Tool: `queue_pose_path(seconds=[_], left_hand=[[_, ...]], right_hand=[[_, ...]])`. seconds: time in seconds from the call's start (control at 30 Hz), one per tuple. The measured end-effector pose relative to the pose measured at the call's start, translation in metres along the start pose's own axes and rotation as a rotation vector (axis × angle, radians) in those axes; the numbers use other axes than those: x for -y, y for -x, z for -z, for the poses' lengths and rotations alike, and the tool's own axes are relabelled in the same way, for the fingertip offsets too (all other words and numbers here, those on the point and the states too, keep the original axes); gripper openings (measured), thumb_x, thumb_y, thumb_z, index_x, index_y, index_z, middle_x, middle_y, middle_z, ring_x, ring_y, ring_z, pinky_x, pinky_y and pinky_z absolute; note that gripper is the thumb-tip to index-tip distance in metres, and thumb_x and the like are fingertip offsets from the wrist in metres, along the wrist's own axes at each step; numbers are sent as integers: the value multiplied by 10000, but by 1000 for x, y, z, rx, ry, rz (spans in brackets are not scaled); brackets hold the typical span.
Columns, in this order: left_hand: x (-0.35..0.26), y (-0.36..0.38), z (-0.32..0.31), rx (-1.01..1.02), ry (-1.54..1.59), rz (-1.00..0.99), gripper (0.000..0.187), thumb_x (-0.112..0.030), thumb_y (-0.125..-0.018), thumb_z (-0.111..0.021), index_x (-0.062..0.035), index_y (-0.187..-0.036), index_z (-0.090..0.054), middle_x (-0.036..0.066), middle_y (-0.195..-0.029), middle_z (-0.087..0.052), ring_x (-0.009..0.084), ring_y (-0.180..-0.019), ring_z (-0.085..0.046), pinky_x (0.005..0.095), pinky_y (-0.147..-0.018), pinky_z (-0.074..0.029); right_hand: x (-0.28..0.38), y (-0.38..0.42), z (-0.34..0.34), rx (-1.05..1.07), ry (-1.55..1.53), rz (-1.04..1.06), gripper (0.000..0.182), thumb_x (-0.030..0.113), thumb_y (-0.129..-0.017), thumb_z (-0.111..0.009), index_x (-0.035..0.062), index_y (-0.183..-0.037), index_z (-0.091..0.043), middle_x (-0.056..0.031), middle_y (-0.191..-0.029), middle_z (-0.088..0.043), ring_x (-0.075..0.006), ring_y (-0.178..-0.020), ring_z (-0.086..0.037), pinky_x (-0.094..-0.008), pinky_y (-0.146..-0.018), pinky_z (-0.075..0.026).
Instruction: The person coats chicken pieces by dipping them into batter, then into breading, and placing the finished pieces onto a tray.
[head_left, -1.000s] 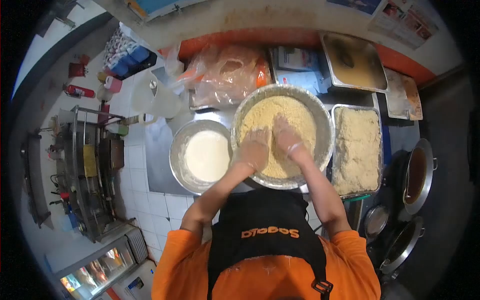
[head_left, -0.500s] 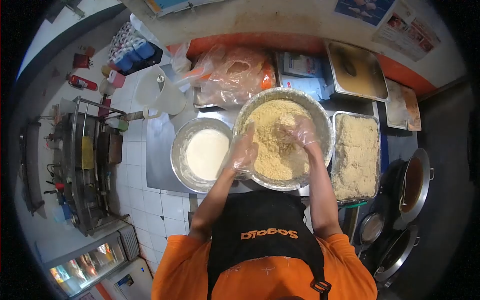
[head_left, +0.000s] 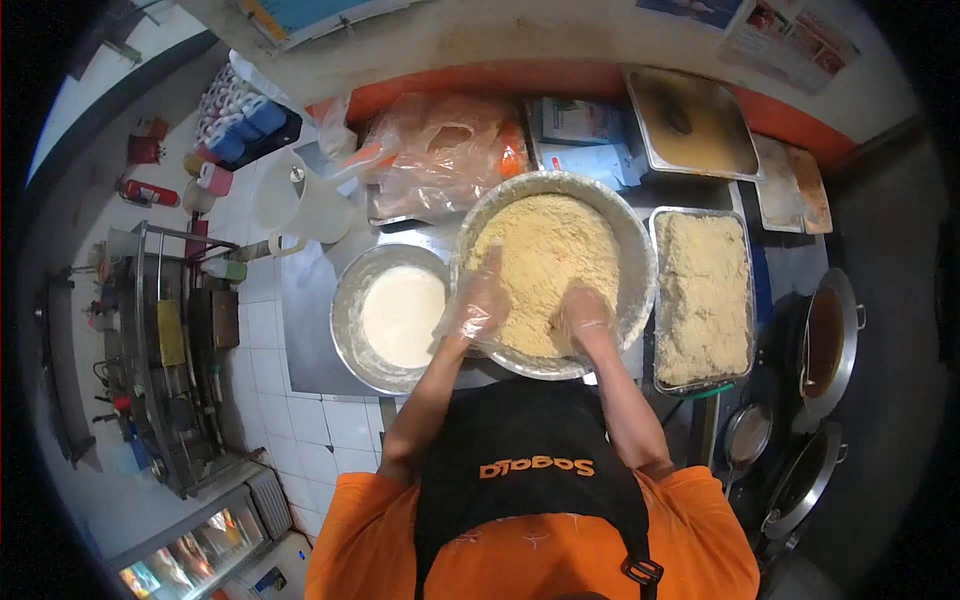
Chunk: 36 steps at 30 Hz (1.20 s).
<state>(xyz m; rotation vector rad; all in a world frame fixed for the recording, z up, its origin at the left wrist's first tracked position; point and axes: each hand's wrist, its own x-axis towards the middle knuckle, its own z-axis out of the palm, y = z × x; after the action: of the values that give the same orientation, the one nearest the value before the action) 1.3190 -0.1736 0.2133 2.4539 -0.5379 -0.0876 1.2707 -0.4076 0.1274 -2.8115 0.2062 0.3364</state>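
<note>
A large metal bowl point(head_left: 640, 270) holds pale yellow crumbly powder point(head_left: 560, 240). At its left inner side is my left hand point(head_left: 480, 305), in a clear plastic glove, fingers stretched along the powder and wrist over the rim. My right hand point(head_left: 586, 312), also gloved, is pressed down in the lower right of the powder, which hides its fingertips. A smaller metal bowl point(head_left: 345, 330) with white batter point(head_left: 402, 316) stands left of the large one. On the right lies a rectangular tray point(head_left: 655, 300) filled with the same kind of powder point(head_left: 704, 295).
Behind the bowls are a plastic bag point(head_left: 440, 150), boxes point(head_left: 580, 122) and a metal pan point(head_left: 745, 140) of brownish liquid. A white jug point(head_left: 315, 210) stands at the back left. Two woks point(head_left: 850, 340) and a strainer point(head_left: 748, 436) are on the right; a metal rack point(head_left: 170, 340) is at far left.
My right hand has moved down and left, from above the powder into it. The clump seen at its fingers is out of sight. My left hand stays at the bowl's left side. The view has shifted slightly.
</note>
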Motion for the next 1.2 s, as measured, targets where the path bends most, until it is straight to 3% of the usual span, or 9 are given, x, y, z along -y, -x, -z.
queue_pose_path(seconds=[0.17, 0.37, 0.47, 0.53, 0.6, 0.7, 0.8, 1.0, 1.2], left_hand=[[-6, 1, 8, 19, 14, -36, 837, -59, -783, -592, 65, -1543, -263, 216, -692, -576, 408, -643, -586, 517, -645, -470], [-11, -1, 6, 193, 62, 72, 819, -57, -793, -575, 69, -1542, -270, 315, -1345, -565, 409, -1230, -579, 414, -1037, -468], [-5, 0, -4, 121, 449, 20, 789, -57, -812, -551, 55, -1545, -280, 319, -1545, -356, 385, -1412, -428, 397, -1168, -358], [-25, -3, 2, 70, -110, -205, 727, -74, -849, -511, 59, -1533, -303, 314, -1512, -410, 374, -1394, -454, 442, -1178, -340], [-28, -4, -6, 123, -182, -243, 709, -54, -842, -512, 71, -1515, -331, 312, -1500, -422, 380, -1380, -463, 476, -1180, -329], [-39, -7, -13, 202, -277, -259, 643, -39, -834, -503, 138, -1442, -393, 310, -1458, -473, 396, -1363, -473, 526, -1188, -291], [-50, -16, -2, 546, -383, -187, 555, -108, -856, -519, 107, -1367, -484, 273, -1349, -573, 399, -1290, -518, 512, -1174, -304], [-23, 4, 23, 153, -130, -269, 566, -10, -824, -502, 24, -1389, -511, 268, -1389, -549, 394, -1298, -528, 439, -1135, -389], [-57, 21, 76, 195, 255, -156, 722, -46, -853, -521, -5, -1549, -335, 275, -1536, -408, 374, -1418, -435, 396, -1171, -321]], right_hand=[[39, 16, 95, 21, -268, 199, 185, 137, -902, -608, -47, -915, -617, -288, -897, -665, -479, -853, -651, -527, -745, -512], [28, -1, 44, 106, -182, 197, 258, 150, -760, -769, -51, -856, -637, -302, -923, -666, -468, -845, -661, -516, -744, -519], [34, -13, 94, 98, -303, 226, 324, 167, -784, -729, -76, -993, -679, -334, -1027, -660, -446, -959, -667, -478, -855, -537], [37, -16, 83, -18, -333, 360, 311, 172, -789, -698, -72, -983, -692, -355, -1073, -646, -439, -1022, -662, -467, -900, -531], [46, -25, 25, -514, 300, 626, 548, 142, -856, -606, -71, -1356, -539, -346, -1384, -513, -405, -1220, -587, -437, -1026, -483], [30, -47, -15, -501, 30, 535, 692, 115, -921, -496, -9, -1563, -271, -289, -1583, -300, -373, -1339, -506, -432, -1103, -430], [31, -50, 89, 284, -49, 441, 543, 198, -962, -494, -27, -1455, -463, -296, -1455, -482, -394, -1263, -566, -439, -1074, -453], [31, -55, 83, 118, -138, 106, 607, 532, -862, -669, -47, -1046, -682, -280, -1003, -696, -417, -951, -686, -491, -841, -537], [31, -58, 58, 158, -696, 37, 722, 501, -834, -753, -86, -1226, -604, -303, -1116, -677, -374, -1048, -675, -441, -894, -524]])
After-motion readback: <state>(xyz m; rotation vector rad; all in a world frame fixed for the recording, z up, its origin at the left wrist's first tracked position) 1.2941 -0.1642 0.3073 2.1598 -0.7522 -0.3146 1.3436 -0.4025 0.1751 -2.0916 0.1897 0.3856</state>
